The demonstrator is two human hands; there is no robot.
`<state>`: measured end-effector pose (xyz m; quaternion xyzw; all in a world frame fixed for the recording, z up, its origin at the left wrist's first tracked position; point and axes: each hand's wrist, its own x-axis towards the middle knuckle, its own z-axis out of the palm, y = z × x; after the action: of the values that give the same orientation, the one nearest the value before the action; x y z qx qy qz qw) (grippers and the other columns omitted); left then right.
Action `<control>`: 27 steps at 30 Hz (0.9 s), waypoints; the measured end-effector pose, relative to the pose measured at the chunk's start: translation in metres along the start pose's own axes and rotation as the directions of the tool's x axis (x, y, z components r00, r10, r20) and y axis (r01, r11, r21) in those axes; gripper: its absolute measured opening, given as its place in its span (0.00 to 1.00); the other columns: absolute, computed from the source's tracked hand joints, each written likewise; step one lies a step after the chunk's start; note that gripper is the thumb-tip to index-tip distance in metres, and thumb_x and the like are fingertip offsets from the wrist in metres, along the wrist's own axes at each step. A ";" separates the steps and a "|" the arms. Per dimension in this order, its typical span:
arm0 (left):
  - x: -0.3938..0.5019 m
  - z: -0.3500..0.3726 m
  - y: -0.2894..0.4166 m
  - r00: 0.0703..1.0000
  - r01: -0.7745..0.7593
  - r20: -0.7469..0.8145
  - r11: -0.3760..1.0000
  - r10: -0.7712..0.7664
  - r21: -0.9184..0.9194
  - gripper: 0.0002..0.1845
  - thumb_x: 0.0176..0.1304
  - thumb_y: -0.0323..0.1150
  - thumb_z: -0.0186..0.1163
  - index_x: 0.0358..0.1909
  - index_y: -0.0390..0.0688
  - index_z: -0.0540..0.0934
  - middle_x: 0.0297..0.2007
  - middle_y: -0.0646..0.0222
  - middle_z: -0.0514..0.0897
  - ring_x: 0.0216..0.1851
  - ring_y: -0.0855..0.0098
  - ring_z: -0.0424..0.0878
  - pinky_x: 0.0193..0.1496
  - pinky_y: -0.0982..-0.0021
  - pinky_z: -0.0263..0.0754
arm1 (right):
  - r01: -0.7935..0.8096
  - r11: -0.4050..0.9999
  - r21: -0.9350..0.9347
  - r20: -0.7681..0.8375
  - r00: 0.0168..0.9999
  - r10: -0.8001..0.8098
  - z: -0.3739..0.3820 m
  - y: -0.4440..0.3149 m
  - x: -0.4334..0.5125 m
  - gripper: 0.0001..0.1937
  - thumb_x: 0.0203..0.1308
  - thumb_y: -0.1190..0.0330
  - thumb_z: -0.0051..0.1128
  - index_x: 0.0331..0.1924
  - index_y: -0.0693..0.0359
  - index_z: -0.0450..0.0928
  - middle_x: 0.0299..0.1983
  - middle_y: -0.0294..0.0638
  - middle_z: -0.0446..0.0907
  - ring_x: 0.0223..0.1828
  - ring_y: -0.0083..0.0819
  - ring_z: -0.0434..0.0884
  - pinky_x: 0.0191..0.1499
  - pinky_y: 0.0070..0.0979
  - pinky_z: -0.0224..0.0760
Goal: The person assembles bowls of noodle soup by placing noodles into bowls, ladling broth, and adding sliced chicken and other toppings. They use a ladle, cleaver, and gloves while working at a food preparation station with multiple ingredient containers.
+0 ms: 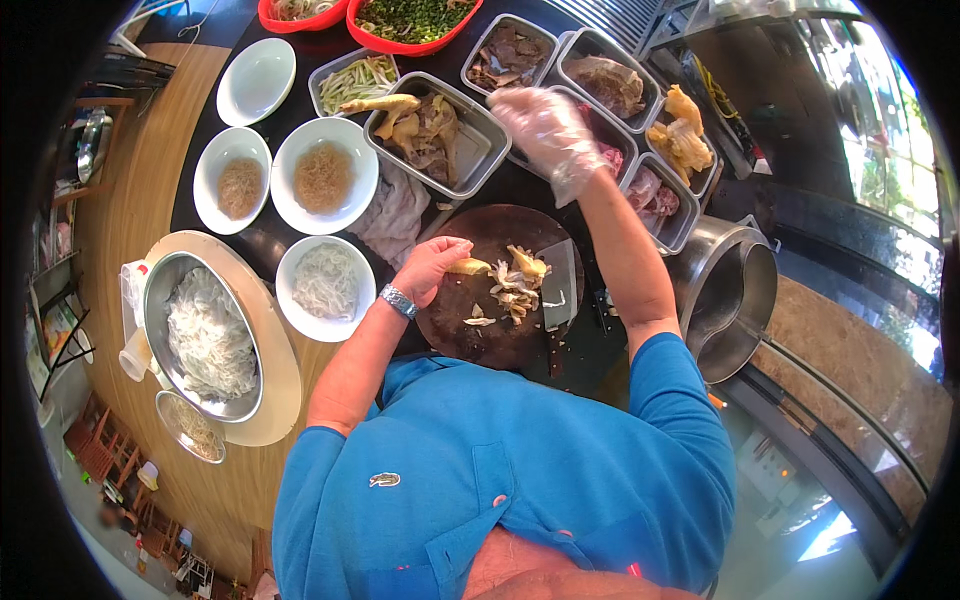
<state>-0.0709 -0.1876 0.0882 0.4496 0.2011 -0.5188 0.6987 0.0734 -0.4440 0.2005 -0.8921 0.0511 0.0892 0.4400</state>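
On the round wooden chopping board (pixel 465 330), my left hand (pixel 429 268), bare and with a metal watch, pinches a yellowish piece of meat (pixel 469 266). To the right of that piece lie shredded meat pieces (pixel 516 289) and a cleaver (pixel 559 281) with its handle towards my body. My right hand (pixel 541 135), in a clear plastic glove, is over the metal trays beyond the board; its fingertips are near the tray of dark sliced meat (pixel 511 54). Whether it holds anything cannot be told. A metal tray of poultry pieces (pixel 431 142) stands to its left.
White bowls of noodles (pixel 325 285) stand at the left, beside a large metal bowl of white noodles (pixel 210 337). A crumpled cloth (pixel 394 210) lies by the board. Further trays hold raw meat (pixel 660 199) and yellow pieces (pixel 681 139). A divided metal pot (pixel 731 300) is at the right.
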 end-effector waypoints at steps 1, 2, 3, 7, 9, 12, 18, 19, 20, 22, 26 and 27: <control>0.001 0.001 -0.004 1.000 -0.009 -0.011 1.000 0.009 0.026 0.12 0.73 0.41 0.68 0.49 0.44 0.84 0.42 0.74 0.87 0.43 0.78 0.84 0.45 0.73 0.79 | 0.083 0.996 -0.018 0.113 0.990 -0.081 0.013 -0.001 0.001 0.16 0.70 0.63 0.64 0.55 0.62 0.88 0.46 0.46 0.91 0.46 0.30 0.89 0.55 0.28 0.80; 0.003 0.002 -0.006 1.000 -0.023 -0.010 0.999 0.023 0.046 0.11 0.73 0.39 0.69 0.49 0.44 0.85 0.43 0.74 0.87 0.44 0.78 0.84 0.47 0.73 0.79 | 0.082 0.991 -0.105 0.261 0.964 -0.052 0.027 -0.003 0.006 0.16 0.68 0.64 0.63 0.55 0.61 0.88 0.48 0.47 0.91 0.50 0.34 0.89 0.57 0.30 0.80; 0.005 0.002 -0.008 0.999 -0.043 -0.015 0.991 0.045 0.130 0.11 0.73 0.38 0.69 0.49 0.43 0.85 0.43 0.73 0.87 0.44 0.79 0.84 0.48 0.73 0.79 | 0.194 0.961 -0.196 0.330 0.936 -0.122 0.043 -0.005 0.010 0.17 0.65 0.65 0.64 0.56 0.59 0.88 0.52 0.49 0.89 0.53 0.41 0.88 0.60 0.33 0.80; 0.010 0.005 -0.014 0.987 -0.133 -0.011 0.851 0.161 0.507 0.14 0.69 0.33 0.70 0.51 0.38 0.86 0.44 0.71 0.89 0.44 0.80 0.82 0.50 0.73 0.79 | 0.239 0.809 -0.537 0.546 0.829 0.118 0.092 -0.013 0.024 0.19 0.63 0.62 0.62 0.56 0.60 0.86 0.54 0.53 0.87 0.57 0.50 0.86 0.61 0.40 0.79; 0.008 0.007 -0.017 0.971 -0.183 0.010 0.715 0.238 0.675 0.15 0.67 0.34 0.71 0.51 0.37 0.86 0.43 0.70 0.89 0.43 0.79 0.83 0.50 0.71 0.79 | 0.177 0.816 -0.551 0.515 0.841 0.165 0.104 -0.010 0.025 0.17 0.64 0.63 0.60 0.53 0.61 0.86 0.53 0.53 0.87 0.56 0.50 0.86 0.60 0.41 0.79; 0.004 0.014 -0.022 0.911 -0.287 0.066 0.513 0.407 0.809 0.16 0.64 0.33 0.71 0.51 0.38 0.86 0.45 0.59 0.90 0.45 0.64 0.88 0.53 0.64 0.81 | 0.172 0.855 -0.490 0.451 0.889 0.080 0.115 -0.001 0.028 0.16 0.64 0.65 0.59 0.52 0.60 0.86 0.51 0.53 0.88 0.55 0.51 0.87 0.60 0.42 0.79; -0.004 0.025 -0.031 0.843 -0.371 0.162 0.335 0.513 0.866 0.12 0.62 0.27 0.68 0.48 0.38 0.86 0.45 0.53 0.87 0.49 0.51 0.85 0.54 0.58 0.80 | 0.169 0.877 -0.450 0.440 0.897 0.052 0.097 0.002 0.035 0.15 0.62 0.63 0.59 0.49 0.56 0.89 0.48 0.52 0.89 0.53 0.51 0.87 0.58 0.42 0.79; -0.005 0.025 -0.032 0.827 -0.391 0.179 0.316 0.533 0.864 0.12 0.63 0.26 0.68 0.48 0.38 0.86 0.45 0.53 0.86 0.49 0.51 0.85 0.55 0.57 0.80 | 0.168 0.887 -0.431 0.444 0.895 0.046 0.090 -0.001 0.037 0.15 0.61 0.63 0.59 0.48 0.55 0.89 0.48 0.52 0.89 0.53 0.51 0.87 0.58 0.42 0.80; -0.006 0.026 -0.034 0.816 -0.401 0.189 0.300 0.546 0.865 0.12 0.63 0.26 0.67 0.48 0.38 0.86 0.45 0.53 0.86 0.49 0.50 0.84 0.55 0.57 0.80 | 0.117 0.920 -0.373 0.428 0.902 0.059 0.079 -0.002 0.039 0.15 0.60 0.60 0.62 0.46 0.57 0.90 0.47 0.52 0.90 0.51 0.45 0.89 0.56 0.39 0.81; -0.008 0.028 -0.037 0.793 -0.424 0.221 0.253 0.568 0.870 0.11 0.63 0.26 0.67 0.48 0.38 0.86 0.46 0.54 0.85 0.50 0.50 0.83 0.56 0.56 0.79 | 0.005 0.957 -0.289 0.405 0.907 0.117 0.060 -0.004 0.041 0.16 0.57 0.59 0.68 0.45 0.59 0.90 0.41 0.49 0.90 0.46 0.40 0.89 0.52 0.36 0.81; -0.011 0.029 -0.040 0.739 -0.466 0.306 0.127 0.601 0.876 0.11 0.62 0.25 0.67 0.47 0.40 0.84 0.46 0.57 0.81 0.51 0.51 0.81 0.55 0.54 0.79 | -0.032 0.982 -0.184 0.342 0.935 0.095 0.036 -0.003 0.045 0.18 0.54 0.58 0.72 0.46 0.59 0.91 0.42 0.48 0.90 0.46 0.40 0.89 0.53 0.35 0.81; -0.011 0.030 -0.040 0.733 -0.466 0.320 0.100 0.601 0.879 0.12 0.61 0.25 0.67 0.47 0.41 0.83 0.45 0.58 0.80 0.51 0.51 0.81 0.54 0.54 0.79 | -0.046 0.985 -0.165 0.319 0.943 0.097 0.035 -0.002 0.045 0.19 0.54 0.57 0.72 0.46 0.58 0.91 0.43 0.47 0.91 0.47 0.40 0.89 0.54 0.35 0.81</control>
<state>-0.1169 -0.2084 0.0951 0.8311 -0.2654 -0.2184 0.4371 0.1140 -0.4156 0.1719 -0.8943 0.0032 0.2548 0.3679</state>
